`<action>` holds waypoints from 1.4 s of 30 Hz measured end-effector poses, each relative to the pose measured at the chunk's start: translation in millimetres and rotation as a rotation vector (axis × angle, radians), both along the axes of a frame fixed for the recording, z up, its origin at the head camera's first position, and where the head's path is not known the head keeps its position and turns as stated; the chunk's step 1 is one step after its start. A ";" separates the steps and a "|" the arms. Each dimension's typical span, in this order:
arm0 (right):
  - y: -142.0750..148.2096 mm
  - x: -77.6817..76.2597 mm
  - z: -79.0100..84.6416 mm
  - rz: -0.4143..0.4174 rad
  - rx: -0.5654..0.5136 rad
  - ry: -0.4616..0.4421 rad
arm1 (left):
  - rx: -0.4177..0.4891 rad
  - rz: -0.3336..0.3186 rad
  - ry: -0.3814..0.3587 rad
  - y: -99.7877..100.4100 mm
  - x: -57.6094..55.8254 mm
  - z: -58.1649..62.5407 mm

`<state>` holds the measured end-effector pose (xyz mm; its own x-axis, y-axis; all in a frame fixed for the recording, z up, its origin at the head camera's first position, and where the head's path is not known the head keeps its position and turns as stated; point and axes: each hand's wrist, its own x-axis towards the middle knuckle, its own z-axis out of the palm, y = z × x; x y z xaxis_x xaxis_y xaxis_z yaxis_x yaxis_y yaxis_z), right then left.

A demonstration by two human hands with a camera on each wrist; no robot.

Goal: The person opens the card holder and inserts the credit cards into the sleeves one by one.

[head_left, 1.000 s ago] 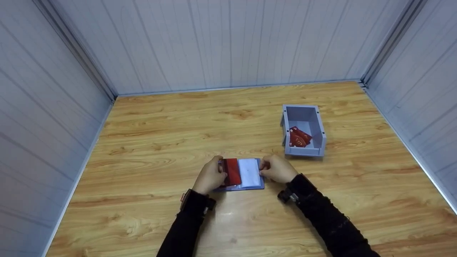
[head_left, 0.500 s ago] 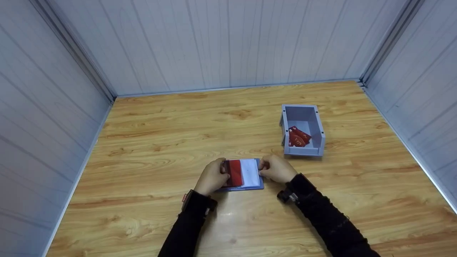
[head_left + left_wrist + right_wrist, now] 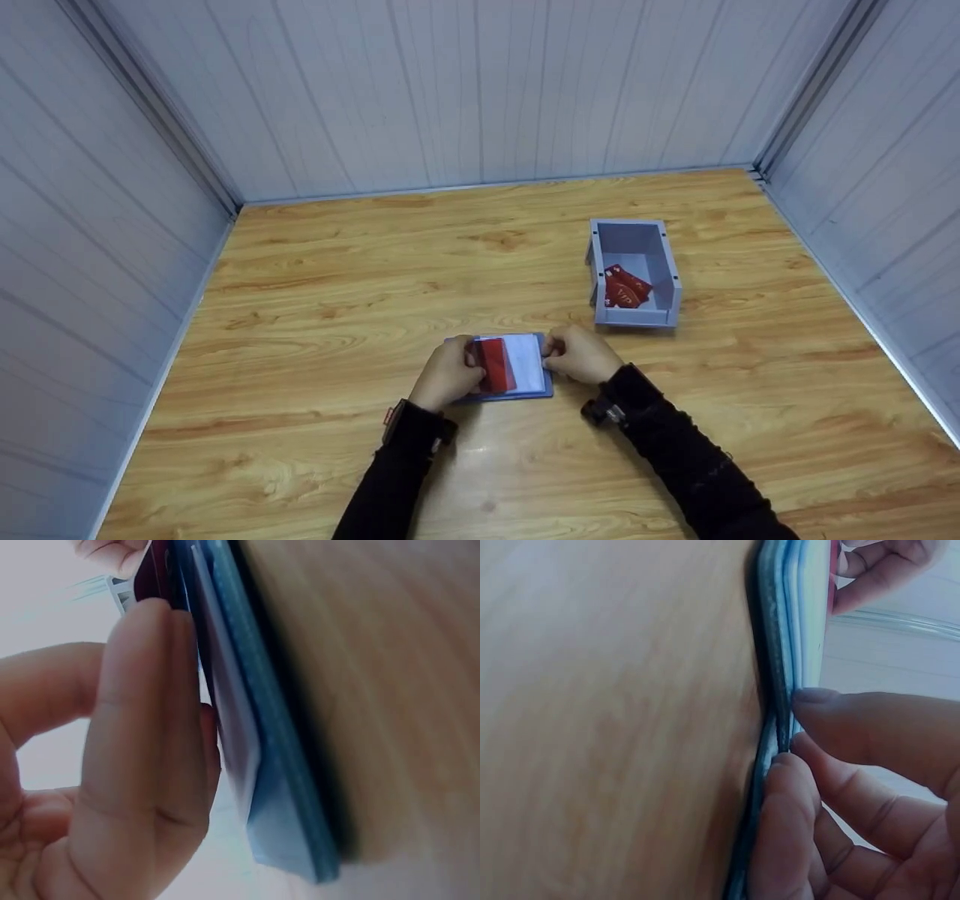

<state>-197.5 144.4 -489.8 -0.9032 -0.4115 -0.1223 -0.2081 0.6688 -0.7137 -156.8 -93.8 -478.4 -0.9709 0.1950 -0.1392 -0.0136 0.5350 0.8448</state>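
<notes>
An open blue card holder (image 3: 547, 386) with whitish sleeves (image 3: 528, 364) lies on the table between both hands. My left hand (image 3: 445, 373) pinches a red card (image 3: 498, 366) with a dark stripe over the holder's left part; whether the card sits inside a sleeve, I cannot tell. In the left wrist view, the curled fingers (image 3: 146, 742) stand close beside the holder's edge (image 3: 274, 727). My right hand (image 3: 583, 355) pinches the holder's right edge. From the right wrist, thumb and finger show at the cover's edge (image 3: 776, 637), touching the layered sleeves.
A grey open-front bin (image 3: 636, 318) stands to the right, behind the right hand. Several red cards (image 3: 626, 289) lie in it, one marked VIP. Pale panels (image 3: 480, 90) wall the wooden table (image 3: 352, 285) at the back and both sides.
My left hand has shifted slightly right with the red card, which now tilts and covers more of the whitish sleeves. The right hand stays at the holder's right edge.
</notes>
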 end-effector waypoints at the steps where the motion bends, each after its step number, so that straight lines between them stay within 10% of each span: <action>1: -0.1 -0.1 0.1 0.001 0.000 -0.002 | 0.008 -0.002 0.000 0.5 -0.3 -0.6; 28: -0.7 -0.7 -0.1 0.010 0.041 0.062 | -0.046 -0.041 -0.031 24.8 -7.6 -0.7; 42: -0.7 -0.5 -1.3 0.025 0.043 0.097 | -0.148 -0.059 0.073 31.6 -8.4 0.0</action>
<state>-198.0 143.7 -491.0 -0.9011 -0.4304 -0.0528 -0.2918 0.6921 -0.6602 -165.1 -62.2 -478.4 -0.9668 0.2349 -0.1006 0.0799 0.6518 0.7542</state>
